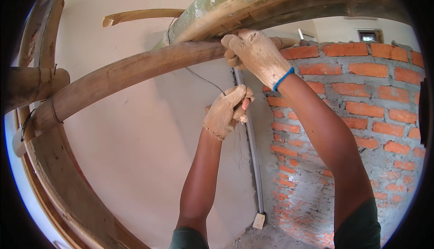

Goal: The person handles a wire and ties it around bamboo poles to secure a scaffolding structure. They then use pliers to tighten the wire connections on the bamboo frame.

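At the frame's center, a gloved left hand (224,113) has its fingers curled around a thin dark wire (206,79) hanging from a brown pole (131,72). Upper center, the gloved right hand (255,55) meets the pole beneath thick green bamboo (253,0); I cannot tell what its bent fingers hold.

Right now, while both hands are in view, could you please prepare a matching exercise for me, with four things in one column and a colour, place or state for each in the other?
Things:
1. Left hand
2. Right hand
3. Thick bamboo pole
4. Brick wall

Descriptions:
A. Orange-red, on the right side of the picture
B. Gloved and closed on a thin wire
C. Partly green, across the top
D. Gloved, with a blue cuff edge

Right pairs: 1-B, 2-D, 3-C, 4-A
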{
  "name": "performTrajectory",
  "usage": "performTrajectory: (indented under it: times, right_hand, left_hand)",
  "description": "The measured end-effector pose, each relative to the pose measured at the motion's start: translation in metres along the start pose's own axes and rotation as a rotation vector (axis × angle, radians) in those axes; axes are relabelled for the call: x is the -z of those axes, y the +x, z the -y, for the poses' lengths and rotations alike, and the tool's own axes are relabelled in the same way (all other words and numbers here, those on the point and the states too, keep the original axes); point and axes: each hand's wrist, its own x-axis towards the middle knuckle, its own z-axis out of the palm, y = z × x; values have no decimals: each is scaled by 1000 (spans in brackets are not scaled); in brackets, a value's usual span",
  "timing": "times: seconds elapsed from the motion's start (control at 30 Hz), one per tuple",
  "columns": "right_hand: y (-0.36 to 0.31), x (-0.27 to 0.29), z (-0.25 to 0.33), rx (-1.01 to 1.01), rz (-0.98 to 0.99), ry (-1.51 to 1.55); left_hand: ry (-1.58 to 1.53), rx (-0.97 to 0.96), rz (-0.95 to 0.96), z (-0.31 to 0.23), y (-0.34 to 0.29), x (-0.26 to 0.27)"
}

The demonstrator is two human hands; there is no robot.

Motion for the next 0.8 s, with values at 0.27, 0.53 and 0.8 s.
performTrajectory:
  times: [0.27,0.53,0.8]
  right_hand:
    - [2,17,-49,608,-171,-590]
    - [-10,26,-102,971,-83,-818]
    - [-18,24,-121,709,34,-603]
  left_hand:
    - [-104,-172,-577,8,10,-23]
    - [-53,-141,-575,0,22,-26]
    - [58,-150,-699,-3,8,-31]
